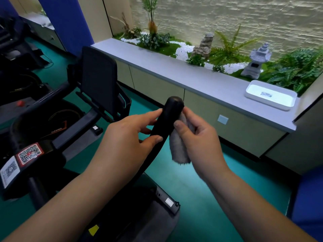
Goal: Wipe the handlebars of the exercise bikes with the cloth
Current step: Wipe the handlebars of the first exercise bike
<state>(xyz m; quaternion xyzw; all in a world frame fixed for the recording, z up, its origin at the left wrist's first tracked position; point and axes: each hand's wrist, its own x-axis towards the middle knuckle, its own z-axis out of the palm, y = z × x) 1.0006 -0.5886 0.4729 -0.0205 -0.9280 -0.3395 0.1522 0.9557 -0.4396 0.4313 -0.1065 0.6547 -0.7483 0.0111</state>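
A black handlebar point(170, 117) of the exercise bike curves up in the middle of the view and ends in a rounded tip. My left hand point(129, 137) holds the bar from the left, fingers and thumb curled round it just below the tip. My right hand point(197, 137) grips a grey cloth point(179, 149) and presses it against the right side of the bar near the tip. The cloth's loose end hangs down below my right hand.
The bike's dark console screen point(97, 81) stands to the left, with QR-code stickers point(29, 153) on the frame below. A long grey counter point(183, 75) with a white tray point(270, 95) runs behind, backed by plants and a stone lantern point(257, 62). Green floor point(201, 189) lies underneath. Another bike point(15, 58) is far left.
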